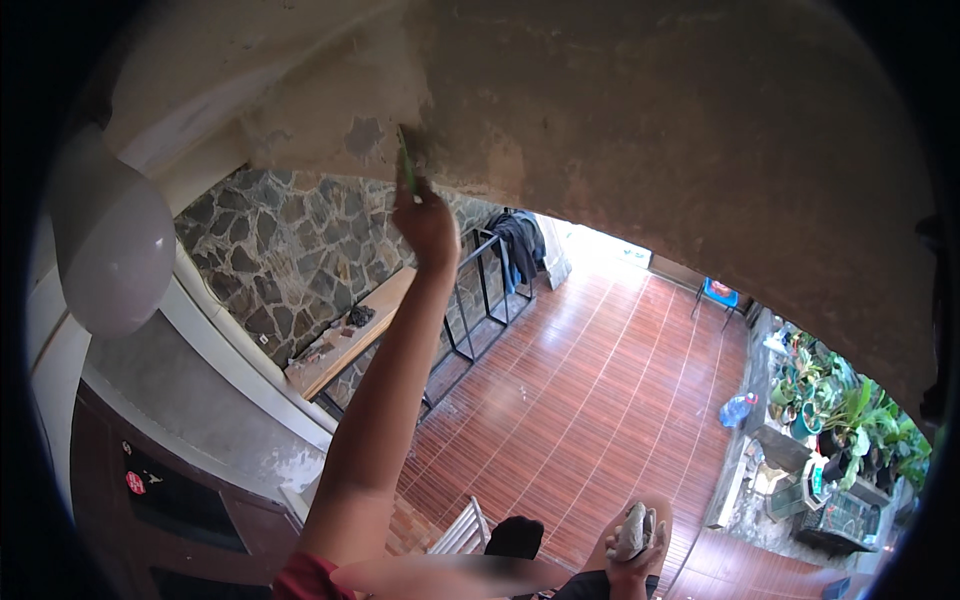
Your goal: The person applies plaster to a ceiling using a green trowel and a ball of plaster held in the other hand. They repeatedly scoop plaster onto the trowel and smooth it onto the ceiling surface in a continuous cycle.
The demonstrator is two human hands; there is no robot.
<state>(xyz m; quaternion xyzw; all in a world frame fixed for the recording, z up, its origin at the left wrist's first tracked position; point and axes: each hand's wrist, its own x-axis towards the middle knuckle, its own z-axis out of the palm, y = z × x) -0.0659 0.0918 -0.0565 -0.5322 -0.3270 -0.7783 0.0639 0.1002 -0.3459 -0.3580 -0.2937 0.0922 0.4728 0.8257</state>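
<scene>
My left hand (pixel 428 228) is raised overhead at the end of a long bare arm. Its fingers are closed round a thin green scraper (pixel 406 160), seen nearly edge-on. The scraper's upper end meets the rough brown plastered surface (pixel 600 130) above, beside a pale grey patch (pixel 365 137). Low in the picture, my right hand (pixel 634 560) is closed round a pale grey lump (pixel 632 532), perhaps putty; its exact kind is unclear.
At left hangs a white balloon-like object (pixel 118 260). Below are a wooden-topped bench (pixel 350 340), a dark metal frame (pixel 462 335) with draped clothes (pixel 518 245), and a white slatted ladder-like object (pixel 465 527). Potted plants (pixel 850 405) line the right of the red tiled floor (pixel 580 400).
</scene>
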